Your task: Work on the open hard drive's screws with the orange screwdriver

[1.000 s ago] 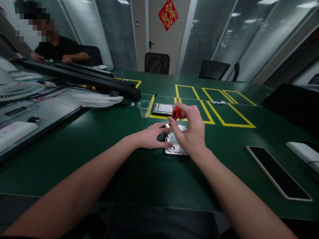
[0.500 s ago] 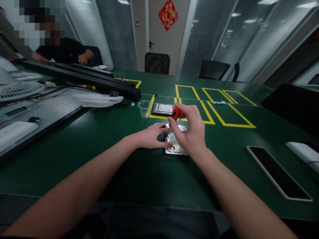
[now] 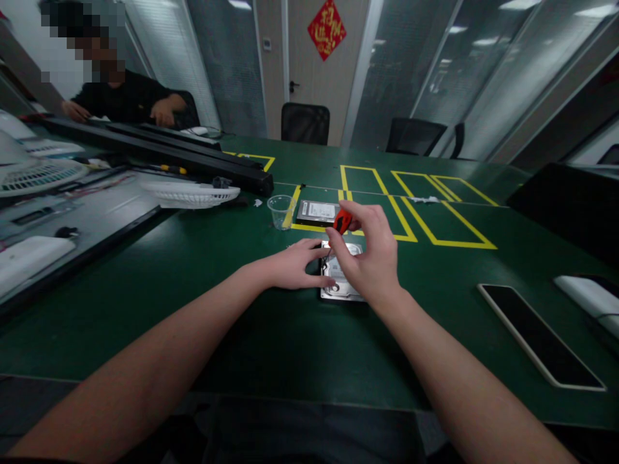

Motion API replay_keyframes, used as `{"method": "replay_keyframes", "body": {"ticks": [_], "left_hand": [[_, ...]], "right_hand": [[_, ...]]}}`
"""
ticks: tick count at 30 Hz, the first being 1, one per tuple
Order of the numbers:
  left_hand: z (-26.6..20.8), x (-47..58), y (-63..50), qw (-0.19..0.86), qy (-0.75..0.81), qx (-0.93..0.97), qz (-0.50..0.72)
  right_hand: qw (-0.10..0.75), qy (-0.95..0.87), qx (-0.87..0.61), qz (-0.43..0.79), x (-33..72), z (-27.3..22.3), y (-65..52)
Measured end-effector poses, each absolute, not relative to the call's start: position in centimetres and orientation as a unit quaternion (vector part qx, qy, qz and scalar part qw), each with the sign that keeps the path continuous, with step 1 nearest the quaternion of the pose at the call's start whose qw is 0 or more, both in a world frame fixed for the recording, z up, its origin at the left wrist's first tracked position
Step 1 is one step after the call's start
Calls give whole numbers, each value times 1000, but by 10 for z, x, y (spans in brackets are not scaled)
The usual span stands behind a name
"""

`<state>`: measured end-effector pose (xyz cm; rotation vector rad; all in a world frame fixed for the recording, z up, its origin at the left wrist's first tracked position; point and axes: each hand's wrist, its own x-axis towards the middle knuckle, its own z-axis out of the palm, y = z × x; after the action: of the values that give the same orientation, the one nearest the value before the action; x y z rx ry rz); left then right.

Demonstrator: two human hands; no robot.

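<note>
A silver hard drive (image 3: 344, 288) lies flat on the green table, partly hidden under my right hand. My left hand (image 3: 298, 264) steadies its left side, thumb on the near part of the top and fingers at the far left corner. Pinched in my right hand (image 3: 371, 251) is a screwdriver with a red and black handle (image 3: 342, 222). Its thin shaft slants down to the drive's left part; the tip's exact contact cannot be made out. Just beyond sits a second hard drive (image 3: 316, 211) with a white label, apart from both hands.
A clear plastic cup (image 3: 281, 212) stands left of the second drive. Yellow tape rectangles (image 3: 464, 245) mark the table. At right lies a phone-like dark slab (image 3: 539, 335). Fan parts (image 3: 188, 194) and long black bars (image 3: 193, 154) fill the left; a person (image 3: 135, 96) sits behind them.
The screwdriver handle has turned slightly in my right hand. My left hand and the hard drive stay in place. The person across the table has shifted a little.
</note>
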<state>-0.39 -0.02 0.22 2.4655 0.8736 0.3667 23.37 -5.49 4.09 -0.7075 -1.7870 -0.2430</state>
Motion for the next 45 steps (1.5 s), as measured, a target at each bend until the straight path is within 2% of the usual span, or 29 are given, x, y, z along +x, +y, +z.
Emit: {"method": "replay_keyframes", "body": {"ticks": [20, 29, 40, 45], "left_hand": [[6, -2, -3, 261, 329, 899, 124], [2, -5, 0, 252, 324, 902, 136], [4, -4, -2, 260, 309, 904, 141], [4, -4, -2, 249, 322, 903, 136]], "right_hand": [[563, -770, -288, -78, 232, 38, -57], [558, -756, -328, -100, 233, 41, -56], [561, -773, -285, -80, 233, 40, -57], [561, -760, -316, -89, 235, 42, -56]]}}
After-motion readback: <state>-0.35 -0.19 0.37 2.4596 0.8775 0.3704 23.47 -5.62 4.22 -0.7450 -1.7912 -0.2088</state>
